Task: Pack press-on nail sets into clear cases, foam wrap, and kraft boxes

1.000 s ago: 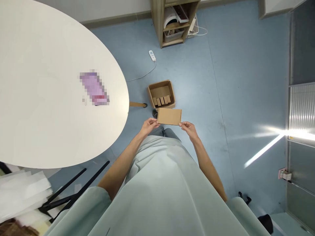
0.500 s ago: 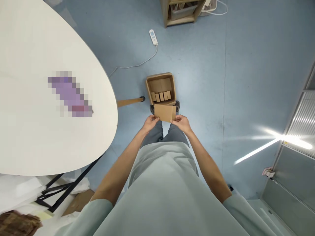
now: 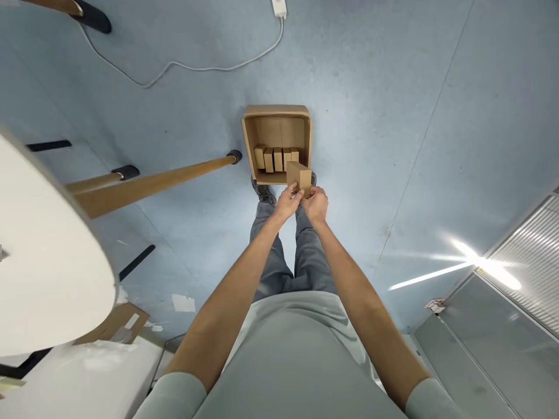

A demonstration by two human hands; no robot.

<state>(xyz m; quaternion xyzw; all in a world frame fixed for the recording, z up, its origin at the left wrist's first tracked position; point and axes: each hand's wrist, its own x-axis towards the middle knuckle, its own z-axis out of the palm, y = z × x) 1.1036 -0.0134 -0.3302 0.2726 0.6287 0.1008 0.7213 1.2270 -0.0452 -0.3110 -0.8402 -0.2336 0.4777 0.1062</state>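
Note:
Both my hands grip a small brown cardboard box point(image 3: 300, 176) at its near end. My left hand point(image 3: 289, 201) is closed on its left side, thumb on the near edge. On the right side, my right hand point(image 3: 315, 203) has its fingers bent around the near corner. The held box is turned with a narrow side toward me and overlaps the near right corner of a larger open carton point(image 3: 276, 109) on the floor. Inside that carton, several similar small boxes point(image 3: 268, 160) stand in a row along the near side.
A white round-edged table point(image 3: 56, 279) is at the left, with wooden legs point(image 3: 161, 183) reaching close to the carton. A white cable point(image 3: 209, 68) runs across the blue floor beyond it. My shoes point(image 3: 264, 191) stand against the carton's near side. A grey cabinet point(image 3: 476, 337) is at lower right.
The held box has turned from broad face up to narrow side toward me, and my hands have come closer together. My view has dipped toward the carton, so the table sits farther left.

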